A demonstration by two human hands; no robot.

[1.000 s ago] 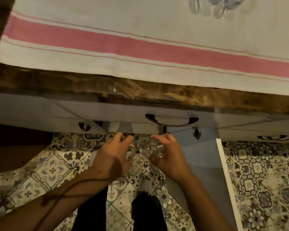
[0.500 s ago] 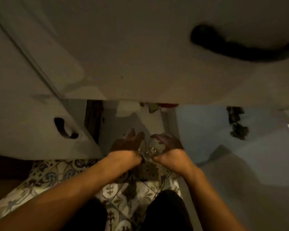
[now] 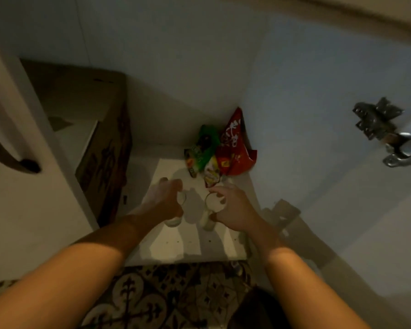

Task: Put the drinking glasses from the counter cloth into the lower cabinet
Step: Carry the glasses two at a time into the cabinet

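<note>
Clear glass (image 3: pixel 176 210) gripped in my left hand (image 3: pixel 163 201), another glass (image 3: pixel 212 207) in my right hand (image 3: pixel 233 210), fingers wrapped round each, on the cabinet floor (image 3: pixel 190 248).

Left hand (image 3: pixel 163 200): wrapped round a clear drinking glass (image 3: pixel 176 211), fingers curled over its rim, base at the cabinet floor (image 3: pixel 190 248).
Right hand (image 3: pixel 233 207): gripping the second glass (image 3: pixel 211 210) from its right side, thumb and fingers on the rim.
Between the grips: a narrow gap, the two glasses side by side, upright, not touching.
Beyond the grips: red and green snack packets (image 3: pixel 220 150) piled in the back corner, just past the right hand.
Left of the left grip: a dark wooden box (image 3: pixel 105 148).
Right of the right grip: open cabinet door with a metal hinge (image 3: pixel 389 131).
Below the wrists: patterned tile floor (image 3: pixel 166 295).
</note>
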